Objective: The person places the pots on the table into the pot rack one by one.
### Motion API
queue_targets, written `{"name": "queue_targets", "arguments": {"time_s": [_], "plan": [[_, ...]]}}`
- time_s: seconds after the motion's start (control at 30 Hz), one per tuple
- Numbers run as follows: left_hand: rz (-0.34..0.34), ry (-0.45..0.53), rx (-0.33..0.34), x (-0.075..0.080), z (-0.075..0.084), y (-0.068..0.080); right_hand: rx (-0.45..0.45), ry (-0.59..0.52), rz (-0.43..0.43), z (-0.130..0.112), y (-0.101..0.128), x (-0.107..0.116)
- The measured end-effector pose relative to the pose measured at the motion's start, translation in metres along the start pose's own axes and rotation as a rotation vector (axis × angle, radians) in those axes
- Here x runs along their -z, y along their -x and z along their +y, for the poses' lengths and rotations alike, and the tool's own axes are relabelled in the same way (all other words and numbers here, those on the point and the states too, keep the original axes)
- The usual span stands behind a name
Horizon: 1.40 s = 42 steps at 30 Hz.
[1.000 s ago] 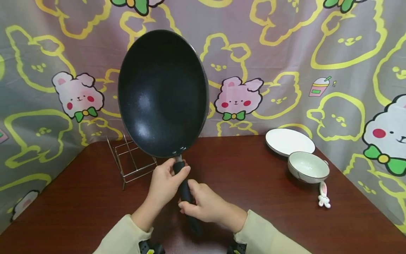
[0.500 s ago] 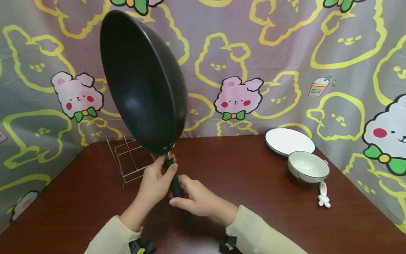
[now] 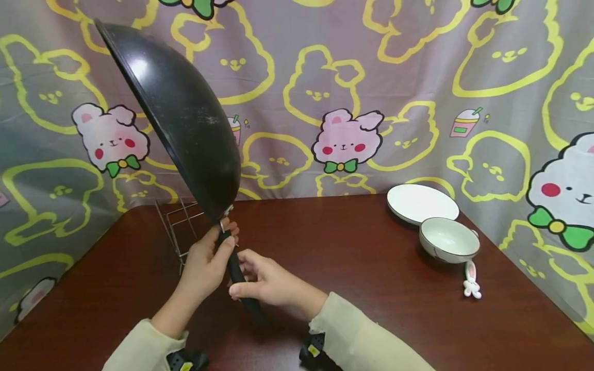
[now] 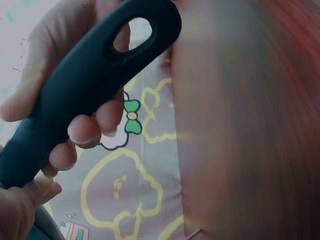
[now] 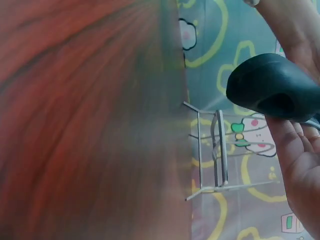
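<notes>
Black pan tilts up toward the table's far left corner, handle pointing down, both hands, left and right, gripping the handle.

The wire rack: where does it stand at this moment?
In the head view, the wire rack stands at the table's back left, behind the left hand and below the raised pan.

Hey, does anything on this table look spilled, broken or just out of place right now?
Nothing spilled or broken. The black wok is raised on edge above the table, both the left hand and right hand gripping its handle. The plate, bowl and wire rack sit undisturbed.
</notes>
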<state>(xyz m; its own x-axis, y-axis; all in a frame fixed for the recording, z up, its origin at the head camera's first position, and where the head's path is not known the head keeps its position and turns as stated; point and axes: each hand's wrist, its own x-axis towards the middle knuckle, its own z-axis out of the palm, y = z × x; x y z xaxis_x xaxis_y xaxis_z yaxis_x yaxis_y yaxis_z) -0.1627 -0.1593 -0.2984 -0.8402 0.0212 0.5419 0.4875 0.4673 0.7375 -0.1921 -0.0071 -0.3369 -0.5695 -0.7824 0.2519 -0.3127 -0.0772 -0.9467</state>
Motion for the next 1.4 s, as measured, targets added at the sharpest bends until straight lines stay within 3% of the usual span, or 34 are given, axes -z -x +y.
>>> {"name": "queue_targets", "arguments": {"time_s": [0.23,0.6,1.4], "plan": [[-0.039,0.002,-0.012,0.009,-0.006,0.004,-0.011,0.031,0.055,0.005,-0.009,-0.011],[-0.020,0.049,-0.052,0.021,-0.018,0.008,-0.047,0.105,0.105,0.004,-0.020,-0.025],[-0.023,0.172,0.023,0.026,-0.037,0.015,-0.092,0.165,0.126,0.008,-0.028,-0.037]]}}
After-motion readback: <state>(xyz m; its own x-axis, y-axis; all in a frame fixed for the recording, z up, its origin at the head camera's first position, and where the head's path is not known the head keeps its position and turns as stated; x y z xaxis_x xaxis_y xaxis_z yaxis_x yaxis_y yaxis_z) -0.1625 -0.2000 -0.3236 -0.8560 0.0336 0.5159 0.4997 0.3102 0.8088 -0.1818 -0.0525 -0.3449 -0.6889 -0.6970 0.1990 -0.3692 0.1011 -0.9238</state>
